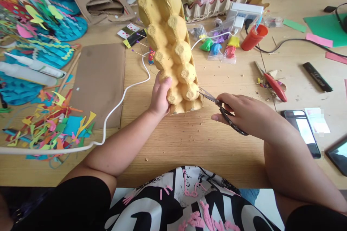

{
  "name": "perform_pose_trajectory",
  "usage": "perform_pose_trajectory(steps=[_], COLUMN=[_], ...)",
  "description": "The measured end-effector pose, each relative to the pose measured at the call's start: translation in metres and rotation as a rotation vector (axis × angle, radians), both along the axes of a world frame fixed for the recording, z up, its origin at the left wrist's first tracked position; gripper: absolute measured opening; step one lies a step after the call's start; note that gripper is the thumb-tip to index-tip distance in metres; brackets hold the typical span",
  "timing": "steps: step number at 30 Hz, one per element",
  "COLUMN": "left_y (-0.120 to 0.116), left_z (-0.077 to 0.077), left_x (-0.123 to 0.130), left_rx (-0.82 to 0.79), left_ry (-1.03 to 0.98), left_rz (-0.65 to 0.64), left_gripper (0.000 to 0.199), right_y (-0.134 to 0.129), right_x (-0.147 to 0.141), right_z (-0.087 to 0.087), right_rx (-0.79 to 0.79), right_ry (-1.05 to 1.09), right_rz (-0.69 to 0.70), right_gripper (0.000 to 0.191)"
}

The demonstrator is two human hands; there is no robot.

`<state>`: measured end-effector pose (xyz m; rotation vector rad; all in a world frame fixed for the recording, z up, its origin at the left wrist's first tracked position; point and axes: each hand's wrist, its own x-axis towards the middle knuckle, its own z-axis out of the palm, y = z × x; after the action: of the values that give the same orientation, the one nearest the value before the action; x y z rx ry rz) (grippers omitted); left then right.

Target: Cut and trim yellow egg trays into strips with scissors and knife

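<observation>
A long yellow egg carton (181,52) is held up over the table, its cup bottoms facing me. My left hand (160,94) grips its lower left edge, thumb pressed on a cup and the other fingers hidden behind. In my right hand (241,113) is a pair of scissors (226,112) with dark handles. The blades point left and their tips meet the carton's lower right edge, beside the last cup. Whether the tips are cutting into the carton I cannot tell.
Left lie paper scraps (54,126), a cardboard sheet (97,83) and glue bottles (32,68). A white cable (123,95) crosses the table. Behind stand more egg cartons (217,3), clay packets (217,47) and a red cup (253,38). Right are a red-handled knife (275,86) and a phone (302,130).
</observation>
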<state>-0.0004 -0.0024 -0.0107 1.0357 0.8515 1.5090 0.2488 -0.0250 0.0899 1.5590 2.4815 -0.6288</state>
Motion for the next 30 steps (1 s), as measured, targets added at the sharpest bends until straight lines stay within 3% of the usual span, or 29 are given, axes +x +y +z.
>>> perform_pose_trajectory(steps=[8,16,22,30], left_y=[-0.001,-0.003,-0.002,-0.002], left_z=[0.001,0.007,0.004,0.004], left_x=[0.001,0.002,0.001,0.002], left_rx=[-0.037,-0.078,-0.076,0.042], left_ry=[-0.048,-0.111,-0.157,-0.101], left_rz=[0.011,-0.016,-0.031,0.020], left_gripper=[0.061,0.054,0.055,0.050], right_y=[-0.003,0.011,0.009,-0.010], right_x=[-0.009,-0.002,-0.005,-0.015], right_z=[-0.002,-0.010,-0.007,-0.005], right_rx=[-0.070,-0.323,-0.231,-0.016], right_ry=[0.033,0.282,0.305,0.036], right_rz=[0.008,-0.045,-0.083,-0.030], right_gripper=[0.060,0.046,0.049,0.056])
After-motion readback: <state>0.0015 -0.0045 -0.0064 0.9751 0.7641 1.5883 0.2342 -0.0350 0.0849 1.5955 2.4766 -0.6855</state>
